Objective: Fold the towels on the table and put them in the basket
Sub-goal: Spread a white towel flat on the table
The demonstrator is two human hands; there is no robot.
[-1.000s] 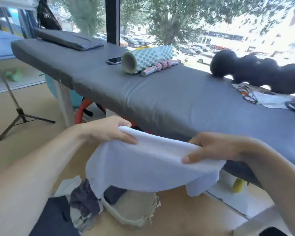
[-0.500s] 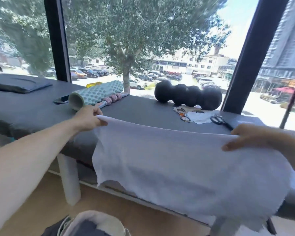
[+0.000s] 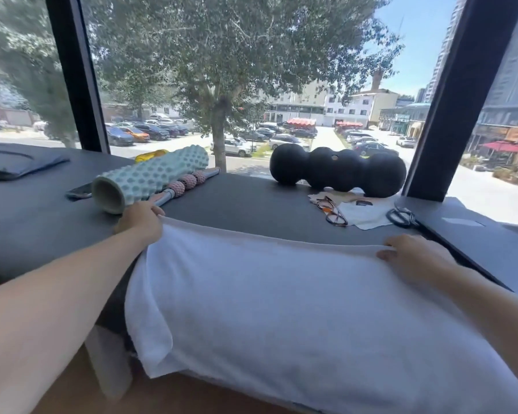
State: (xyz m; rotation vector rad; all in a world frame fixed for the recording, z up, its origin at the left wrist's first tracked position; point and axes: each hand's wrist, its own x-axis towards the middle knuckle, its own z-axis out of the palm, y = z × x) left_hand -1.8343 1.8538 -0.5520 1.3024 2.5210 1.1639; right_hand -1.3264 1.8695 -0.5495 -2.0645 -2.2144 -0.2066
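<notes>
white towel (image 3: pixel 296 300) | spread flat on table (image 3: pixel 237 204) | near edge draped over front

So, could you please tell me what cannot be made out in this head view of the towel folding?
- Basket: not in the head view, out of frame.
- White towel: its lower right part is cut off by the frame's edge.
- Left hand: its fingertips are hidden by its own knuckles.
- Phone: partly hidden behind the foam roller.
</notes>
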